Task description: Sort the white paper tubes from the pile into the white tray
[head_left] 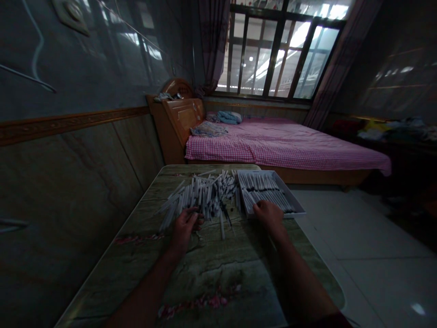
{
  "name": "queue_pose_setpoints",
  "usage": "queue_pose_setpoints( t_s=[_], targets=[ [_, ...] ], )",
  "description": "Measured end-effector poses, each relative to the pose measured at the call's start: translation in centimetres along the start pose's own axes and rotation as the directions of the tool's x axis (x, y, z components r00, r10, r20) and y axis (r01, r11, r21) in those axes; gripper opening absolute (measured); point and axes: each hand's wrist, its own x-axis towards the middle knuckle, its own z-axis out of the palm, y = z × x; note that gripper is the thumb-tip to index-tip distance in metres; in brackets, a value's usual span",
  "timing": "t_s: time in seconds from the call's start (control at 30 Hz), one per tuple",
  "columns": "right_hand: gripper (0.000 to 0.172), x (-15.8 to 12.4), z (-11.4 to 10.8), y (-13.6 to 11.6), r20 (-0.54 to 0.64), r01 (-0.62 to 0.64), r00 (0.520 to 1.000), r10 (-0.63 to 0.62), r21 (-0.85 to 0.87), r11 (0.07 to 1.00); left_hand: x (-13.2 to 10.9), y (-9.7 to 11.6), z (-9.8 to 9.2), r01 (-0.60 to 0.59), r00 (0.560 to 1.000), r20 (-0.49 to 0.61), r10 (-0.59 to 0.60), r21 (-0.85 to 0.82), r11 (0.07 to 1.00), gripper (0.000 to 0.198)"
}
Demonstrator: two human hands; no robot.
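A loose heap of several thin white sticks (201, 193) lies on a green patterned table (205, 273). To its right stands a shallow white tray (297, 207) filled with more white sticks in rows. My left hand (184, 225) rests at the near edge of the heap, its fingers curled round a few sticks. My right hand (269, 215) is at the tray's near left corner, fingers bent down onto the sticks there. What the right fingers hold is hidden.
The table runs along a dark tiled wall (68, 182) on the left. Beyond it stands a bed (290, 146) with a pink checked cover and a wooden headboard, under a barred window (280, 50). Pale tiled floor (368, 246) lies to the right.
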Motion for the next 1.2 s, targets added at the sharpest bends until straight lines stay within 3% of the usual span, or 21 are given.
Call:
queue_pose_setpoints(
  t_s=[0.43, 0.73, 0.87, 0.97, 1.07, 1.2],
  targets=[
    [0.041, -0.9, -0.2, -1.1, 0.055, 0.036, 0.998, -0.031, -0.098, 0.995, -0.1, 0.1, 0.0, 0.022, 0.999, 0.030, -0.023, 0.022, 1.000, 0.053],
    [0.042, -0.7, -0.1, -0.6, 0.049, 0.104, 0.994, -0.099, -0.114, 0.988, 0.0, -0.2, 0.0, -0.002, 1.000, 0.031, 0.001, 0.028, 1.000, 0.047],
    [0.041, -1.2, -0.3, -0.6, -0.094, 0.151, 0.983, -0.156, -0.062, 0.987, -0.2, -0.4, 0.3, -0.057, 0.998, 0.017, 0.056, 0.076, 0.995, 0.043],
    [0.036, -2.7, -0.2, -1.8, -0.198, 0.288, 0.941, -0.275, 0.036, 0.957, -0.5, -1.0, 0.6, -0.119, 0.993, 0.044, 0.113, 0.155, 0.981, 0.037],
    [0.026, -4.9, 0.4, -4.0, -0.112, 0.426, 0.903, -0.414, 0.127, 0.896, -1.0, -1.6, 0.7, -0.186, 0.980, 0.115, 0.161, 0.257, 0.948, 0.029],
    [0.029, -6.9, 1.5, -6.9, 0.041, 0.502, 0.860, -0.508, 0.107, 0.858, -1.5, -1.9, 0.6, -0.280, 0.950, 0.237, 0.201, 0.369, 0.886, 0.024]
  ],
)
